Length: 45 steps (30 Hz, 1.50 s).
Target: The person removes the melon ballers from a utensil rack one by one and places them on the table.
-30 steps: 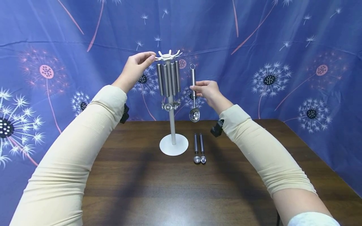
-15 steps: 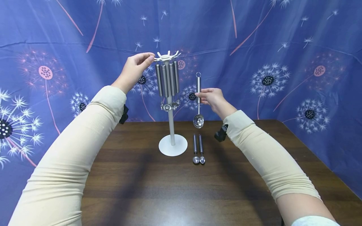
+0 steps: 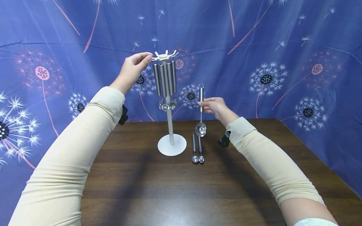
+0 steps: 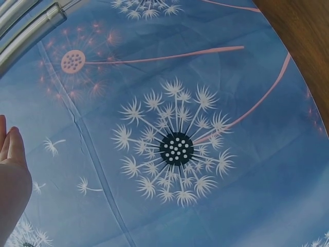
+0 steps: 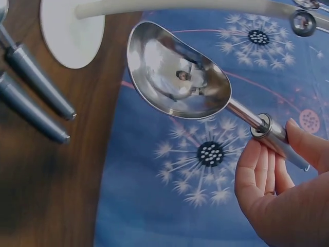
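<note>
Right hand has a steel scoop upright in mid-air, ring at the top, bowl at the bottom, off to the right of the white stand. In the head view the bowl overlaps the handle tops of a pair of smaller spoons lying side by side on the surface, but the right wrist view shows it apart from them.

Look at that grip: thumb on one side, fingers on the other, parted only by the slim handle, pinching it at the lower part. The bowl and shaft are untouched.

Over on the other side, left hand is up at the stand's crown, thumb and fingertips pinching the tip of one hook. The left wrist view catches only the edge of that hand, so the head view has to decide it. Just beside it, the hanging utensils cluster round the pole, bowls down.

The step in hand looks like a mid-transfer between stand and surface. If it's bound for the surface, the move calls for a gentle lowering, a tilt to lay it flat, and room beside that pair.
</note>
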### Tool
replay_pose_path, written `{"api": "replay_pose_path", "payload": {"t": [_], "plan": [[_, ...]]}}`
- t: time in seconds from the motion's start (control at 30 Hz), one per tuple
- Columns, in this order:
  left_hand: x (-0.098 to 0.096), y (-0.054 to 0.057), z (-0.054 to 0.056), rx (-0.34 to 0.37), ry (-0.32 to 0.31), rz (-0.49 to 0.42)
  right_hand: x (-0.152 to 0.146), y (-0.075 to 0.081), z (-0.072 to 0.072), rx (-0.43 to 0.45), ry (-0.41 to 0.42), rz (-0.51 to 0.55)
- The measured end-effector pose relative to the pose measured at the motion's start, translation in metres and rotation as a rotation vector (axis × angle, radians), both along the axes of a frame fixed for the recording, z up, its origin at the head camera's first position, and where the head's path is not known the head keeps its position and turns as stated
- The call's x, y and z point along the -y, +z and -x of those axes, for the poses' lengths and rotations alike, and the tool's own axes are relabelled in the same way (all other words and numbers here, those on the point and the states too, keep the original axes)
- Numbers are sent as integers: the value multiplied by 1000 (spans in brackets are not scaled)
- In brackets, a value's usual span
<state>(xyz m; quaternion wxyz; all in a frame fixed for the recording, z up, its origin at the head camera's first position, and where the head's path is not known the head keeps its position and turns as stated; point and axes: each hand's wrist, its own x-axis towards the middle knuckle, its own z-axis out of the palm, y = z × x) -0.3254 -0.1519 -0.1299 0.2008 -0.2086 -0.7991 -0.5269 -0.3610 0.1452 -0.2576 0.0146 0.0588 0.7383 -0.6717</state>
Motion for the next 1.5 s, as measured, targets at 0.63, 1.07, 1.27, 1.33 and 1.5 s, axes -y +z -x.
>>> {"api": "replay_pose_path", "payload": {"t": [0.63,1.07,1.27,1.33,1.5], "plan": [[1,-2,1,-15,26,-31,-24,-65,2,113,84,-76],[3,-1,0,-16,44,-11,-32,-100,4,195,92,-121],[1,1,1,-16,38,-19,-35,-118,9,227,105,-120],[0,0,1,-12,36,-17,-36,-123,9,235,110,-129],[-2,-2,1,-1,28,-10,-39,-135,9,252,122,-159]]}}
